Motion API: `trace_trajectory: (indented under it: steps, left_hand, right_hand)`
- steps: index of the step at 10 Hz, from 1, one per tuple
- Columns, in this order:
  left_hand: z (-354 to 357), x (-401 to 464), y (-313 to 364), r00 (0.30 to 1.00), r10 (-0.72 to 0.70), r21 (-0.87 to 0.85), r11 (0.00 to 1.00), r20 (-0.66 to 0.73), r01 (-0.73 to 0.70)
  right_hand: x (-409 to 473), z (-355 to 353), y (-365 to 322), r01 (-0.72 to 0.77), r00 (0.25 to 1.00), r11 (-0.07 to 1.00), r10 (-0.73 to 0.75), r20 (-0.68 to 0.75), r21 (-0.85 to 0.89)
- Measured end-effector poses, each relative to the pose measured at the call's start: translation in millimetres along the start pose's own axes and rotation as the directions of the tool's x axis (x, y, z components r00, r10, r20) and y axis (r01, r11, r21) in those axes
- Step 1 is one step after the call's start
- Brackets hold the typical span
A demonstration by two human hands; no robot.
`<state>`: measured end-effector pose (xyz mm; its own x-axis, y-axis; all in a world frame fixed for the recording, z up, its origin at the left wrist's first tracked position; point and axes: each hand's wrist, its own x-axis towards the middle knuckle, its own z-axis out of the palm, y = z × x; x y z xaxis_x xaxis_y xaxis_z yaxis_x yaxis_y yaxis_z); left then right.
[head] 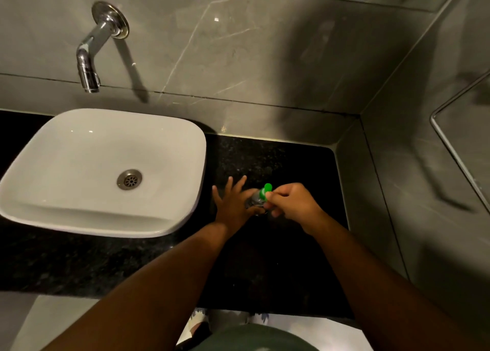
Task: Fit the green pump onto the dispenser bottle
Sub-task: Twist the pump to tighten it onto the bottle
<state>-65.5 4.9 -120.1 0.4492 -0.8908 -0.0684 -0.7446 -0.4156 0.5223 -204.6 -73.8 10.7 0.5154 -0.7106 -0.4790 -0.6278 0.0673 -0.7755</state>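
Observation:
The green pump (265,190) sits on top of a clear dispenser bottle (254,201) that stands on the black counter to the right of the sink. My right hand (293,204) is closed around the pump's collar from the right. My left hand (233,204) rests against the bottle's left side with its thumb and forefinger on it and the other fingers spread out. Most of the bottle's body is hidden between my hands.
A white square basin (53,191) occupies the left of the black granite counter (291,159), under a chrome wall tap (88,59). Grey marble walls close the back and right side. A metal-framed glass panel (450,143) hangs on the right wall.

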Motion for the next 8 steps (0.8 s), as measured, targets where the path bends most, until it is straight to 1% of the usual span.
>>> trace_trajectory:
  steps: [2,4,5,6,7,8]
  left_hand:
    - [-4,3,1,0.997,-0.021,0.014,1.000,0.077,0.020]
    - [-5,1,1,0.994,-0.007,0.017,1.000,0.106,0.005]
    - [-9,1,0,0.994,0.011,0.052,0.999,0.110,-0.016]
    - [-21,-2,1,0.993,-0.012,0.101,0.995,0.119,0.000]
    - [-44,-3,1,0.986,-0.035,0.120,0.993,0.160,0.016]
    - [-74,3,5,0.991,0.026,0.180,0.982,0.128,-0.050]
  right_hand:
    - [-1,0,-2,0.005,1.000,1.000,-0.005,0.016,0.009]
    - [2,-4,1,-0.004,0.999,1.000,0.004,0.054,0.005]
    - [3,-6,9,-0.038,0.998,0.999,0.039,0.041,-0.033]
    - [2,-11,25,-0.044,0.998,0.999,0.043,-0.050,-0.029]
    - [0,-18,41,0.023,0.992,0.998,-0.029,-0.122,-0.053]
    - [0,-23,45,0.102,0.973,0.980,-0.134,-0.189,-0.170]
